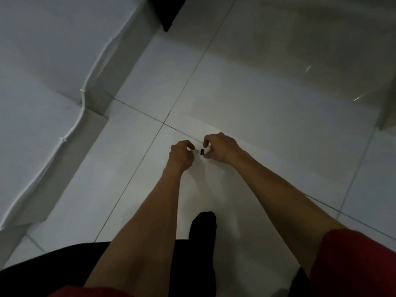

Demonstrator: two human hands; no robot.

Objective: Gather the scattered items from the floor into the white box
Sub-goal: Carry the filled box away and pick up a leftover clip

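mid-pickup — your left hand [181, 154] pinches the small black metal binder clip [202, 151], right hand [219, 147] curled, hold unclear — lift it next.

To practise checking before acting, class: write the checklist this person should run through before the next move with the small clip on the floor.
1. Black binder clip in sight between both hands: ok.
2. The left hand pinches its silver handle: ok.
3. The right hand has a grip on it: cannot tell.
4. Clip lifted off the floor: cannot tell.
5. Target white box located in view: cannot tell.
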